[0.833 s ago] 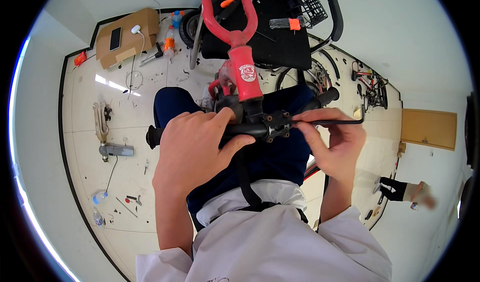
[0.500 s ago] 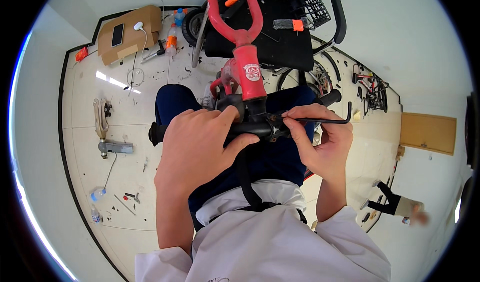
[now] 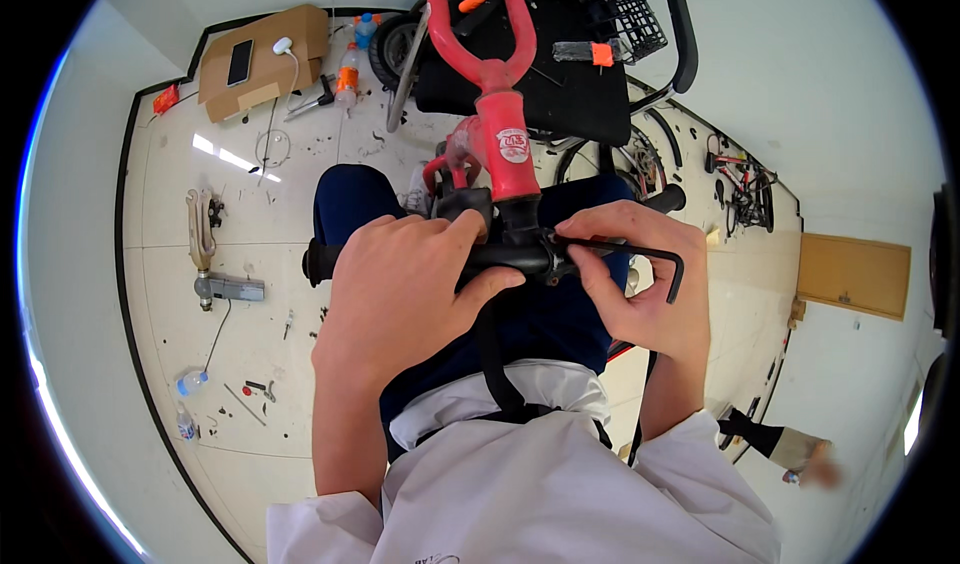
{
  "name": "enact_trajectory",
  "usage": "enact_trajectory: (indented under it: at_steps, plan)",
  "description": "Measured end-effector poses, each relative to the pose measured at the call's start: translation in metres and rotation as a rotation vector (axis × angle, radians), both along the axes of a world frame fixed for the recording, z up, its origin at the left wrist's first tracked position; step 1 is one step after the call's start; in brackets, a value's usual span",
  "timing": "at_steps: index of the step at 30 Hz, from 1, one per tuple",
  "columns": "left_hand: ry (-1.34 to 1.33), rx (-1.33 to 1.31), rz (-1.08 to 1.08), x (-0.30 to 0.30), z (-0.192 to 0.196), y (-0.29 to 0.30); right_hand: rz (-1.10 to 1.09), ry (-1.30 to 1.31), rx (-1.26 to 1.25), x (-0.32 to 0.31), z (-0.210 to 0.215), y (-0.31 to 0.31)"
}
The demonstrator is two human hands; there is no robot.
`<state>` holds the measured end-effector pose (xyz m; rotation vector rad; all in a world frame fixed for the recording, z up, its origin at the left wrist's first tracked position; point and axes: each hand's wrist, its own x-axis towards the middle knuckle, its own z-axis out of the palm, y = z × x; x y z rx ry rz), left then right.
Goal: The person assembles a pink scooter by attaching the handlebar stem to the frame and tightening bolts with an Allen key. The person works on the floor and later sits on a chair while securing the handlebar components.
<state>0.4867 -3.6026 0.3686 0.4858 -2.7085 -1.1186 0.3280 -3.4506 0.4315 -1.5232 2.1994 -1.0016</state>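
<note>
Both hands work at the black handlebar on the red bike frame: left hand clamps the bar, right hand pinches a black hex key near the stem. Rigid steel, best steadied mid-bar. Earlier, the key sat angled differently.

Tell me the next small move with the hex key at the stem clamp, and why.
Probably turn the hex key a little further. The right hand holds its long arm, the short end set into the clamp of the black handlebar, while the left hand steadies the bar against the red bicycle frame.
</note>
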Motion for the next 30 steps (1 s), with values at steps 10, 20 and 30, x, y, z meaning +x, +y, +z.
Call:
enact_trajectory:
  at_steps: [10,20,30]
  plan:
    - [0.026,-0.013,0.007,0.001,-0.002,0.0,-0.13,0.08,-0.015,0.009,-0.004,0.001]
    - [0.004,-0.005,-0.001,0.001,-0.001,0.0,-0.084,-0.192,-0.093,-0.002,-0.005,0.009]
    - [0.001,0.003,-0.01,0.0,-0.002,-0.001,-0.172,-0.129,-0.092,0.003,-0.011,0.011]
